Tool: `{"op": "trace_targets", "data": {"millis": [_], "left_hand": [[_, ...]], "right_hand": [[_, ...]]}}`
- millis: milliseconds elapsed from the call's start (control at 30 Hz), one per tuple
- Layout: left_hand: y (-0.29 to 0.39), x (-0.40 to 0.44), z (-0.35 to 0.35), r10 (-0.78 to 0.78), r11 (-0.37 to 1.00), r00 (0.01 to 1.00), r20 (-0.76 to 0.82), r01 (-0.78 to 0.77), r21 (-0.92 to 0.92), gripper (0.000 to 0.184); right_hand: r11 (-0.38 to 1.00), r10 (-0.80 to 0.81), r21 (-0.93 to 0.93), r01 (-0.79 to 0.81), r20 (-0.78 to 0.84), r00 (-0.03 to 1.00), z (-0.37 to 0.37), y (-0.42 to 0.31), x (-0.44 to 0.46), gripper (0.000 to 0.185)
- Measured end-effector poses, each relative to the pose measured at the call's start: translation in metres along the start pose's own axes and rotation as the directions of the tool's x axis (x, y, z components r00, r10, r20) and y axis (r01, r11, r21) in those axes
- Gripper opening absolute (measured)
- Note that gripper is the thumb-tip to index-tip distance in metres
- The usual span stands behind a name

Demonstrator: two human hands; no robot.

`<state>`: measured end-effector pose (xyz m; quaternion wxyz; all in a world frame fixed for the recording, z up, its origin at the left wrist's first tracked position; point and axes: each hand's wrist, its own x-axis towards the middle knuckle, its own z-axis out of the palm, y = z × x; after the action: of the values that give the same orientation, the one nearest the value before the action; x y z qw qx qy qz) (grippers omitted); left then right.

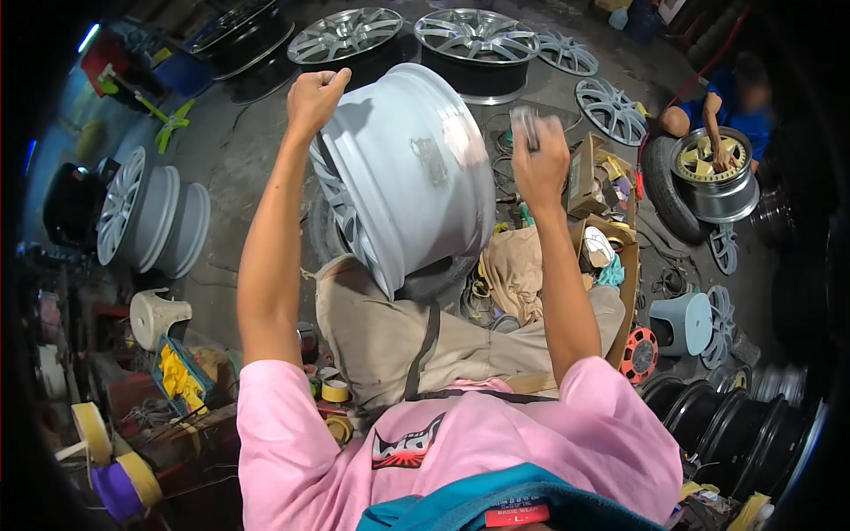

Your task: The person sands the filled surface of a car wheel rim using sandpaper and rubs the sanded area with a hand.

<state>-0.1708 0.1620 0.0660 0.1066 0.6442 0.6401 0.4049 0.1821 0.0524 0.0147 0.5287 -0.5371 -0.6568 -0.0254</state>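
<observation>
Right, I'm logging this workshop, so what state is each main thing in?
Large grey rim: tilted on edge, barrel patchy
Left hand: fingers curled at the rim's edge, grip unclear
Right hand: fingers closed around a blurred grey object
Cardboard box: open, things inside
Gold-faced rim: face up, another person's hand on it

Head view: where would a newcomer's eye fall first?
First, the pale-grey wheel rim, tilted at the centre, with the left hand at its upper edge and the right hand, holding something blurred, to its right. Then the pink T-shirt at the bottom, and the gold-faced wheel rim at far right under a co-worker's hand.
</observation>
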Motion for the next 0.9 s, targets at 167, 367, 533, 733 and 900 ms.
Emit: {"op": "trace_targets", "data": {"millis": [167, 367, 533, 733, 900], "left_hand": [[0.001, -0.002, 0.002, -0.018, 0.999, 1.000, -0.024, 0.018, -0.030, 0.056], [0.001, -0.001, 0.001, -0.008, 1.000, 1.000, -0.006, 0.007, -0.025, 0.056], [-0.001, 0.002, 0.001, -0.037, 0.999, 0.999, 0.012, 0.038, -0.037, 0.055], [0.002, -0.001, 0.001, -0.043, 0.998, 0.999, -0.002, 0.043, -0.053, 0.055], [-0.001, 0.000, 0.003, -0.010, 0.998, 1.000, -0.027, 0.008, -0.069, 0.055]], "right_hand": [[0.956, 0.254, 0.125, -0.266, 0.104, 0.962, 0.003, 0.021, -0.077, 0.025], [0.989, 0.096, 0.111, -0.093, -0.016, 0.995, 0.032, 0.004, -0.063, 0.049], [0.999, -0.004, 0.043, 0.001, 0.061, 0.998, 0.056, 0.005, -0.004, 0.051], [0.999, -0.040, 0.029, 0.040, -0.002, 0.999, 0.087, 0.005, 0.062, 0.052], [0.959, 0.225, 0.199, -0.199, -0.115, 0.968, 0.057, 0.032, 0.041, 0.031]]}}
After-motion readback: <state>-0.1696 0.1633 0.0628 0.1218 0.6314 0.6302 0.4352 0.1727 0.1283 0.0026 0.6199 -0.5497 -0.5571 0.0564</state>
